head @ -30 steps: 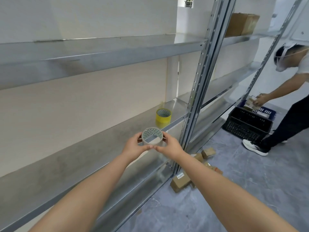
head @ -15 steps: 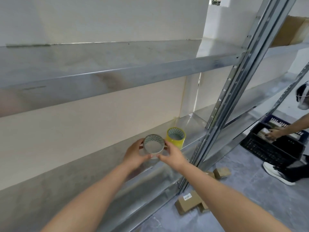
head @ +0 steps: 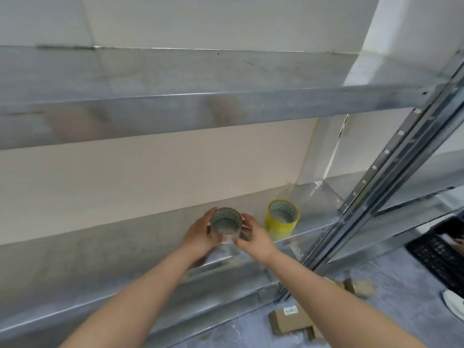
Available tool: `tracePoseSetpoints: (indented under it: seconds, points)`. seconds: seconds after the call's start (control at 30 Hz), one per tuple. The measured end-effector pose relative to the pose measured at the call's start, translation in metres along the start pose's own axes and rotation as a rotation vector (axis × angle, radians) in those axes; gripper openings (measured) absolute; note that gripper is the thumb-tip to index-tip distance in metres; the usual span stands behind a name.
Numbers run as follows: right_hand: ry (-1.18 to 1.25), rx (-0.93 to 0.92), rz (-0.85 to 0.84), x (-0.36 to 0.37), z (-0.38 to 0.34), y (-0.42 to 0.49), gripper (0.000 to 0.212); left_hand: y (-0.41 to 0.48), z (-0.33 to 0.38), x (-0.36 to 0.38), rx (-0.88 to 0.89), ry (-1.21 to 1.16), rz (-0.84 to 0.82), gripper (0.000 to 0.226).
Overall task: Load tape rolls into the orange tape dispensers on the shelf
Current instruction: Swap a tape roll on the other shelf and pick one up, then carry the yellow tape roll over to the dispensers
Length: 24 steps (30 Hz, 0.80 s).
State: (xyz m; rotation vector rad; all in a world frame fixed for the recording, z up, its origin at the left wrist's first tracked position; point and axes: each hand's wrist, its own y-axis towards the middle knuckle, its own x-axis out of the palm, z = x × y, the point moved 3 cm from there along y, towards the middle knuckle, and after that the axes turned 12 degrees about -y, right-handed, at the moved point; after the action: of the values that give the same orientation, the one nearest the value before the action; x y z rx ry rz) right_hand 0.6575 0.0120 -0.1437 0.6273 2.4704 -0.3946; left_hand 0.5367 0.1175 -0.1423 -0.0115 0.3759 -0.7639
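A clear tape roll (head: 225, 224) with a patterned grey core is held between both hands just above the middle metal shelf (head: 100, 259). My left hand (head: 198, 237) grips its left side and my right hand (head: 253, 237) grips its right side. A yellow tape roll (head: 282, 219) stands on the same shelf, a short way to the right of the held roll. No orange tape dispenser shows in the head view.
An upper metal shelf (head: 175, 106) runs across above the hands. A slotted steel upright (head: 376, 187) stands to the right. Small cardboard boxes (head: 291, 320) lie on the grey floor below. A black crate (head: 437, 257) and a person's white shoe (head: 454, 302) sit at the right edge.
Both hands have carried the clear roll forward over the shelf, closer to the yellow roll. The view has swung left, so the other person is mostly out of frame.
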Motion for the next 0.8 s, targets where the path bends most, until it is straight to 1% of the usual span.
tracePoseSetpoints:
  seconds: [0.07, 0.1, 0.13, 0.2, 0.27, 0.3, 0.37, 0.47, 0.5, 0.57, 0.67, 0.7, 0.8]
  points:
    - [-0.015, -0.019, -0.036, -0.008, 0.004, 0.001, 0.072, 0.0, 0.002, 0.003, 0.019, 0.104, 0.022, 0.087]
    - [-0.036, -0.039, -0.02, -0.014, 0.007, 0.0, 0.075, -0.001, 0.005, 0.006, 0.045, 0.195, 0.055, 0.089]
    - [-0.062, -0.071, 0.021, -0.022, 0.011, -0.002, 0.075, -0.002, 0.009, 0.009, 0.087, 0.28, 0.1, 0.093]
    - [-0.145, -0.166, 0.138, -0.046, 0.02, -0.008, 0.073, -0.004, 0.024, 0.023, 0.205, 0.344, 0.149, 0.1]
    - [-0.349, -0.278, 0.266, -0.077, 0.033, -0.011, 0.072, 0.0, 0.04, 0.048, 0.314, 0.364, 0.104, 0.104]
    - [-0.449, -0.314, 0.308, -0.093, 0.042, -0.009, 0.075, 0.003, 0.047, 0.063, 0.343, 0.383, 0.071, 0.105]
    - [-0.527, -0.284, 0.293, -0.119, 0.064, -0.001, 0.091, 0.011, 0.055, 0.095, 0.358, 0.444, 0.026, 0.106]
    - [-0.443, -0.156, 0.126, -0.136, 0.092, 0.014, 0.113, 0.022, 0.053, 0.139, 0.304, 0.521, -0.006, 0.108]
    - [-0.415, -0.124, 0.072, -0.138, 0.1, 0.019, 0.117, 0.025, 0.053, 0.15, 0.265, 0.503, -0.008, 0.109]
    - [-0.398, -0.1, 0.016, -0.138, 0.11, 0.026, 0.117, 0.032, 0.053, 0.162, 0.189, 0.416, 0.006, 0.112]
    - [-0.349, -0.12, -0.021, -0.135, 0.111, 0.035, 0.109, 0.04, 0.056, 0.168, 0.089, 0.29, 0.042, 0.121]
    - [-0.314, -0.144, -0.021, -0.135, 0.109, 0.038, 0.103, 0.042, 0.057, 0.168, 0.051, 0.264, 0.059, 0.123]
    - [-0.241, -0.235, 0.01, -0.136, 0.102, 0.044, 0.077, 0.048, 0.055, 0.167, -0.079, 0.154, 0.086, 0.125]
